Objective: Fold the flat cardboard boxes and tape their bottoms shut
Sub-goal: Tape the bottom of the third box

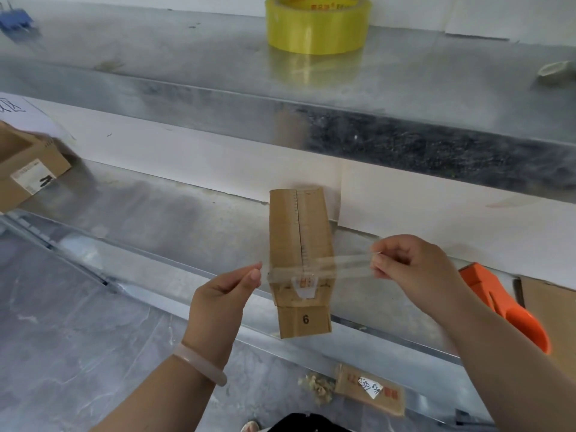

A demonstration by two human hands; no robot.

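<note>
Both hands are pinching now: the left hand (224, 294) is nipping one end of a clear strip of tape (343, 265) between thumb and forefinger, and the right hand (411, 269) is gripping the other end with curled fingers. The strip is stretching taut across the near end of a small brown box (300, 244); whether it is already sticking there is hard to say. The box is narrow and long, a seam with tick marks running down its upper face, a pale label with red print at the front, and a flap marked 6 hanging down. It is sitting on the lower metal shelf (187, 219), overhanging the front edge. An orange tape dispenser (505, 307) is lying to the right, and a yellow tape roll (316, 24) is standing on the shelf above.
</note>
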